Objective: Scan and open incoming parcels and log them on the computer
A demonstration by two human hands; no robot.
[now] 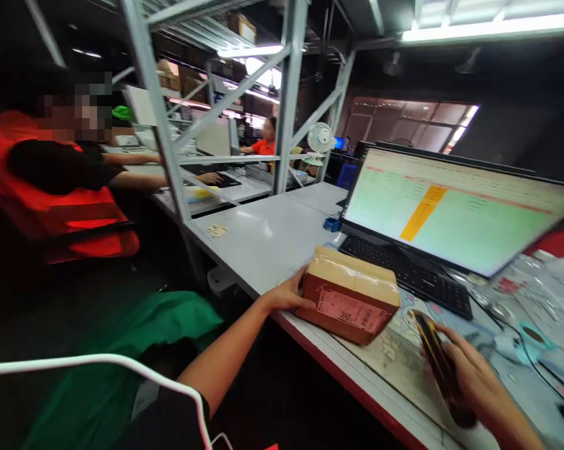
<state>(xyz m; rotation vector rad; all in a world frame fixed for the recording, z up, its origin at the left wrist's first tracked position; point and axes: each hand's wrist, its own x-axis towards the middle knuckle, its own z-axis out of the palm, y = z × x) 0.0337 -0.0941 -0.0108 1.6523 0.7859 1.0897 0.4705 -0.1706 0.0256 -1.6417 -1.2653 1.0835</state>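
A taped cardboard box (350, 294) with a printed shipping label (354, 309) on its near side sits at the front edge of the desk. My left hand (288, 295) grips its left end, thumb on the near face and the other fingers hidden behind. To the right of the box, my right hand (460, 365) is wrapped round a dark and yellow utility knife (441, 362), held apart from the box. Whether its blade is out I cannot tell.
Behind the box stand a keyboard (403, 275) and a large monitor (450, 206). Cables and clear plastic (544, 281) lie at right. A metal rack post (157, 112) rises at left, past which a co-worker (61, 169) sits. A white cable (122, 359) crosses the foreground.
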